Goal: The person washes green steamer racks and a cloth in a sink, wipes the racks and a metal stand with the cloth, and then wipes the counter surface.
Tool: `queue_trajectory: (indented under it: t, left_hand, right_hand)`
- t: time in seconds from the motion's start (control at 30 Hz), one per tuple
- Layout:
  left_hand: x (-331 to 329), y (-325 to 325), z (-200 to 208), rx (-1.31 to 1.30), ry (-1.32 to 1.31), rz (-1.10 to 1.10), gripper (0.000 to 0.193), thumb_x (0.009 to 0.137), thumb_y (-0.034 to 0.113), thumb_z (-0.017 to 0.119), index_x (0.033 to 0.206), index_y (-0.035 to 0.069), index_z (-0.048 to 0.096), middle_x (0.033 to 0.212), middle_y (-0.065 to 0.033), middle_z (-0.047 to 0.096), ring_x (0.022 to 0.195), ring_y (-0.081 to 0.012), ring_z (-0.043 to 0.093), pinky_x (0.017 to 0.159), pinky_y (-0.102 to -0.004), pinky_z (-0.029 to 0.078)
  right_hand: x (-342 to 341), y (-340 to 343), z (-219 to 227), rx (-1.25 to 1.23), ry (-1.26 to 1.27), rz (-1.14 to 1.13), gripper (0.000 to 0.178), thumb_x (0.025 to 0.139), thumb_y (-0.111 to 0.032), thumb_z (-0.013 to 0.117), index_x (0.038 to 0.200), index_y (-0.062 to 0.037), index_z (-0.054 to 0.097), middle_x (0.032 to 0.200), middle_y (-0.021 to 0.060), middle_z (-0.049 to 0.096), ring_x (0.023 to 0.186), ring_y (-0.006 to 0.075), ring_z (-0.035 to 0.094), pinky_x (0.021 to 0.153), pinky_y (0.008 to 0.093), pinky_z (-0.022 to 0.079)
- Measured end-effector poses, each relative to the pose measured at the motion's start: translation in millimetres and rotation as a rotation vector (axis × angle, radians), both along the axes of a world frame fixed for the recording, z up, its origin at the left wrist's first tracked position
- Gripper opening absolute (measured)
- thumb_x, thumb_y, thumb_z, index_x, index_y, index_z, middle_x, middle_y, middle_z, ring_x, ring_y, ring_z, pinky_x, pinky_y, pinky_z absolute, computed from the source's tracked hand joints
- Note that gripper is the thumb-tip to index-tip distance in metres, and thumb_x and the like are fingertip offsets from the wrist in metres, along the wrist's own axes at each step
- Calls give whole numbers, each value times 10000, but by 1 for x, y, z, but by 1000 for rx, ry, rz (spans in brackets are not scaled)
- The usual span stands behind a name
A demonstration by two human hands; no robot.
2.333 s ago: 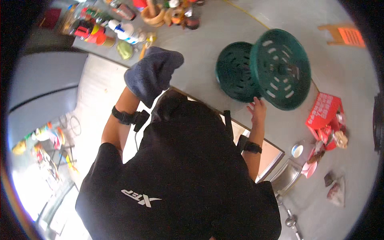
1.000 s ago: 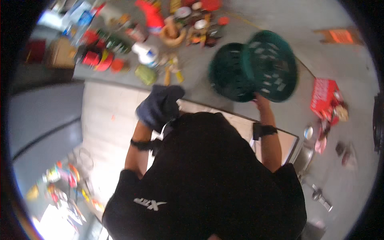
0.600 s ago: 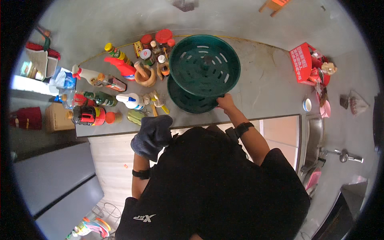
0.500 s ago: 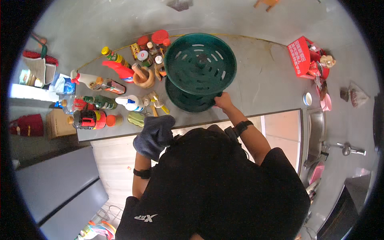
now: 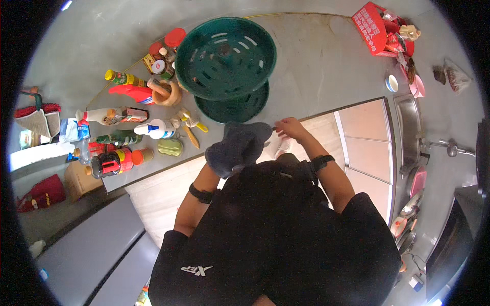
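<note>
A dark grey cloth is bunched over my left hand and hides its fingers; only the wrist and forearm show below it. Just beyond the cloth stands a dark green two-tier plastic rack, its round upper tray slotted and the lower tray partly covered by it. My right hand is off the rack, beside the cloth's right edge. Its fingers are apart and point left, with nothing seen in them. Whether the fingertips touch the cloth is unclear.
Left of the rack crowd a wooden mortar, several bottles, a spray bottle, brushes and a green sponge. Toward the right are a red box, a small white bowl and a sink. The counter's front edge bends before me.
My right hand has let go of the rack's lower tray and drawn back toward the cloth. My left hand has carried the cloth rightward and up. The whole view has shifted.
</note>
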State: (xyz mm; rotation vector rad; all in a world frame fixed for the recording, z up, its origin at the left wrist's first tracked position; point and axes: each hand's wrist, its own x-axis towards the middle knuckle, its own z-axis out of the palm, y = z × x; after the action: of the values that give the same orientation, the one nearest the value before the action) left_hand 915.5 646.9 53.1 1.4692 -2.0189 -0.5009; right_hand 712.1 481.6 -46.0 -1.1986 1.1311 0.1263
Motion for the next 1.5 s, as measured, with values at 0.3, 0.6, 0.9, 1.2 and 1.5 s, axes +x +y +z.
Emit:
queue_trajectory:
  t: [0.3, 0.6, 0.9, 1.2, 1.5]
  left_hand:
    - [-74, -42, 6, 119, -2, 26, 386, 731, 138, 653, 1110, 79, 605, 1018, -137, 634, 910, -319, 606, 831, -424, 449]
    - [-162, -78, 9, 242, 57, 395, 344, 723, 133, 669, 1062, 90, 626, 949, -132, 641, 848, -318, 618, 774, -410, 467]
    - [-196, -71, 26, 402, 269, 858, 303, 714, 128, 686, 1013, 100, 648, 881, -128, 648, 785, -317, 631, 716, -396, 485]
    - [-161, -38, 17, 332, 155, 552, 200, 734, 178, 681, 908, 83, 651, 996, -153, 634, 901, -310, 610, 762, -388, 483]
    - [-135, 26, 27, 327, 91, 533, 313, 747, 247, 673, 1013, 83, 641, 1058, -152, 627, 980, -332, 582, 862, -418, 441]
  right_hand:
    - [-94, -9, 9, -532, 75, 899, 349, 844, -307, 581, 878, 29, 668, 875, 212, 682, 810, 367, 661, 760, 435, 540]
    - [-151, -24, -19, -244, 275, 1031, 779, 714, -547, 716, 1193, 51, 579, 1242, 247, 559, 1153, 359, 544, 987, 363, 422]
    - [-101, 15, 4, -56, -442, 674, 712, 761, -421, 737, 1310, -42, 487, 1300, 189, 531, 1188, 314, 512, 1006, 408, 405]
    - [-98, 14, 31, 148, -259, 754, 391, 852, -328, 673, 952, 47, 630, 831, 98, 652, 731, 198, 626, 677, 319, 503]
    - [-105, 9, 46, 127, -231, 991, 420, 873, -398, 624, 849, 21, 653, 714, 74, 632, 647, 179, 560, 637, 348, 453]
